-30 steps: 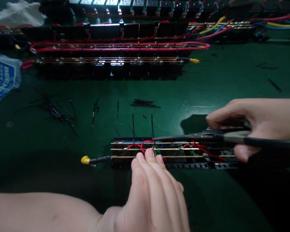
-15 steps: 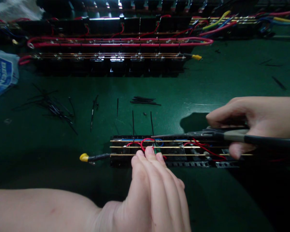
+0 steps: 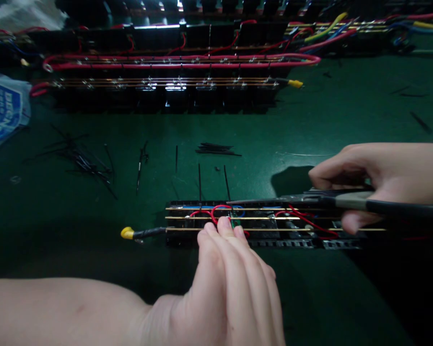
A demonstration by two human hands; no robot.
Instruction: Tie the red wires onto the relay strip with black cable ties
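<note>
A black strip-shaped assembly [image 3: 263,242] with brass-coloured rods [image 3: 182,217] and red wires [image 3: 222,207] lies across the green work surface. My left hand [image 3: 238,278] rests on it, fingers stretched out side by side, the tips on the rods and wires. Two black cable ties, a left one [image 3: 199,180] and a right one [image 3: 227,181], stick out from its far edge. In my right hand [image 3: 361,175] is a pair of long-nose pliers [image 3: 324,200], with the tip touching or just by the right tie's base. A yellow-capped black lead [image 3: 147,233] projects from the strip's left end.
Loose black ties lie in a scattered heap [image 3: 84,161] at left and a small bundle [image 3: 218,149] in the middle. Larger wired assemblies [image 3: 166,98] with a long red cable [image 3: 184,58] span the back. A printed plastic bag [image 3: 7,108] sits at the left edge.
The whole view has shifted very slightly. Both hands, the pliers and the strip keep the same positions relative to one another.
</note>
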